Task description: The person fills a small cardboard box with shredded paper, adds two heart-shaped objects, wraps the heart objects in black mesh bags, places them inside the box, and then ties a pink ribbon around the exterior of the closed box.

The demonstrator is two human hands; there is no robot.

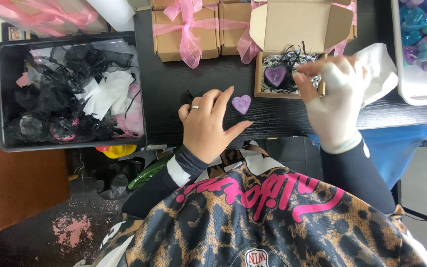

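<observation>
My left hand rests flat on the black table, fingers spread, a ring on one finger. A small purple heart-shaped candle lies on the table just right of its fingertips, untouched. My right hand, in a white glove, hovers over the right side of an open cardboard box. Its fingers are curled near the shredded paper filling. Inside the box a purple heart candle sits in a black mesh pouch. I see nothing held in either hand.
A black bin of black, white and pink mesh pouches stands at the left. Closed cardboard boxes with pink ribbon line the table's far side. A white tray of blue and purple heart candles sits at the right, with white tissue beside it.
</observation>
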